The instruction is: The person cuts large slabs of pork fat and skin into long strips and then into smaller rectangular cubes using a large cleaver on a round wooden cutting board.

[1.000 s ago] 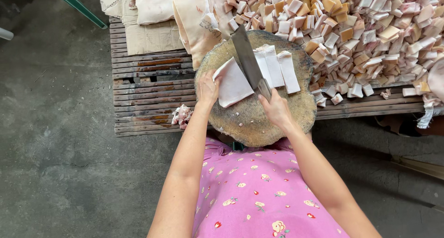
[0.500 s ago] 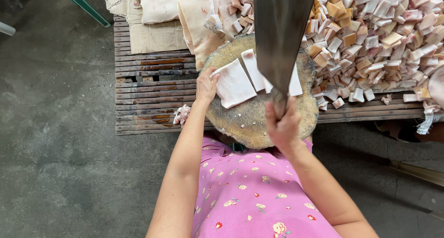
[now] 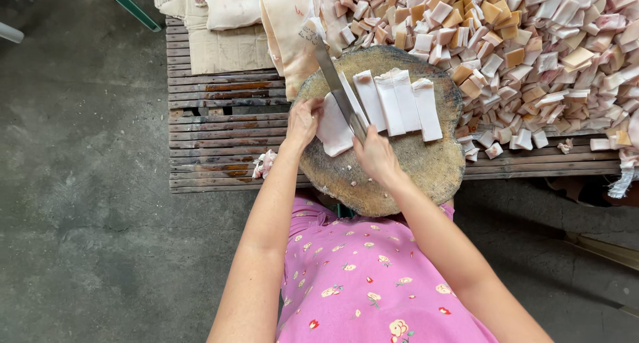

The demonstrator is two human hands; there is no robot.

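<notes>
Right hand (image 3: 375, 158) gripping cleaver (image 3: 333, 76), slab (image 3: 333, 126) edge.
</notes>
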